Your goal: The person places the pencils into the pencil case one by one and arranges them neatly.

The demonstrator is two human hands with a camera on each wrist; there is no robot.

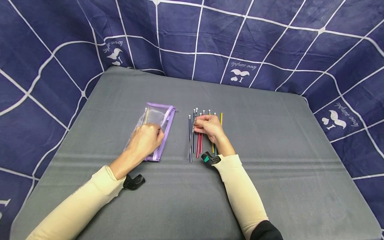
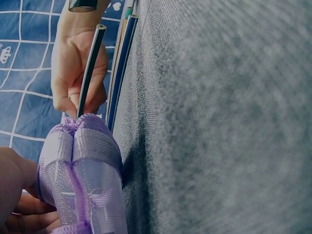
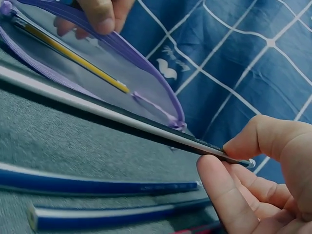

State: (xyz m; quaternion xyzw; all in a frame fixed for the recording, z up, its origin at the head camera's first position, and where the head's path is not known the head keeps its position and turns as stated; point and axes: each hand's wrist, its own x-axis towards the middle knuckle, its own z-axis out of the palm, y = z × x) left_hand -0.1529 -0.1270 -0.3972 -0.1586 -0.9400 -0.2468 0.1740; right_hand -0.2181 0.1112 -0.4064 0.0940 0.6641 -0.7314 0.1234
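Note:
My left hand [image 1: 147, 138] grips the edge of a clear mesh pencil pouch [image 1: 168, 128] with purple zipper trim. In the right wrist view its mouth gapes, with a yellow pencil [image 3: 73, 53] and a dark one inside. My right hand [image 1: 210, 127] pinches a dark, silver-striped pencil [image 3: 131, 126] near its eraser end, between thumb and fingers. This pencil slants above the table, its other end towards me. Under and beside the right hand lie blue pencils [image 1: 190, 128], red pencils [image 1: 197, 146] and a yellow pencil [image 1: 221, 118], roughly parallel.
Grey cloth covers the table [image 1: 270, 133]. Around its far side and both ends hangs a navy curtain [image 1: 180, 33] with white grid lines. Black wrist devices [image 1: 134, 182] sit at both cream sleeves [image 1: 243, 193].

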